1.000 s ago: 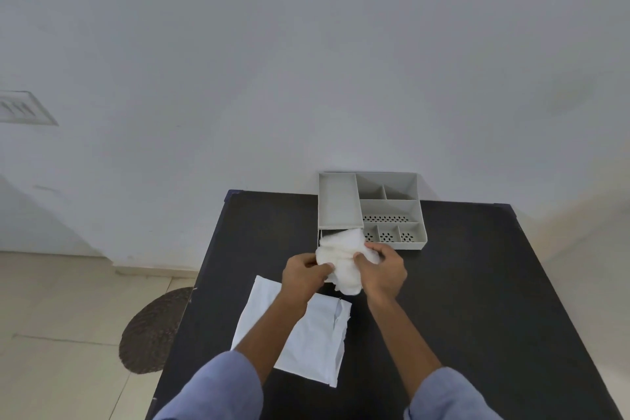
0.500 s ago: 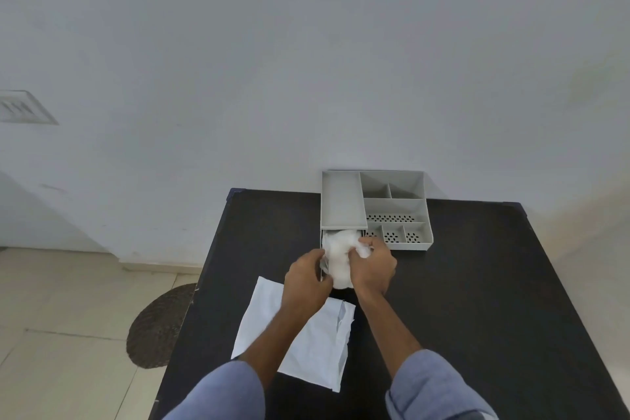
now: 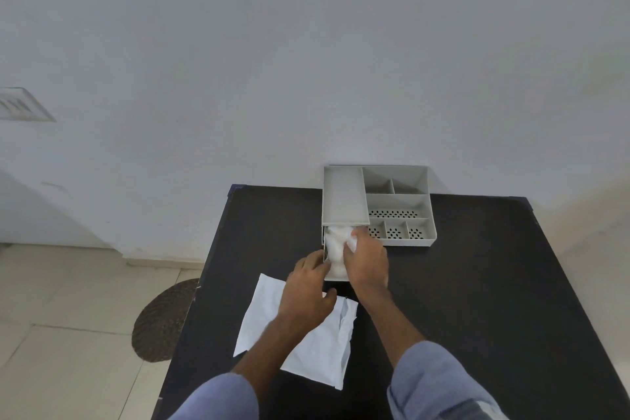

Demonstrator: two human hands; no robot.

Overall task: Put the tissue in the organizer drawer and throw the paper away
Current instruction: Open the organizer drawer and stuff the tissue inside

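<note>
A grey organizer point(image 3: 395, 201) stands at the far edge of the black table point(image 3: 477, 283), its drawer point(image 3: 335, 278) pulled out toward me on the left side. White tissue point(image 3: 335, 242) lies bunched inside the drawer. My right hand point(image 3: 366, 259) presses down on the tissue, fingers curled over it. My left hand point(image 3: 306, 290) rests at the drawer's front left corner, fingers touching its wall. A white sheet of paper point(image 3: 306, 337) lies flat on the table under my left forearm.
The organizer's open compartments point(image 3: 397, 215) on the right hold nothing visible. A round brown mat point(image 3: 160, 324) lies on the tiled floor left of the table. A white wall rises behind the table.
Both hands carried the tissue forward from above the paper into the open drawer. The right hand now pushes it in, while the left has shifted to the drawer's front corner.
</note>
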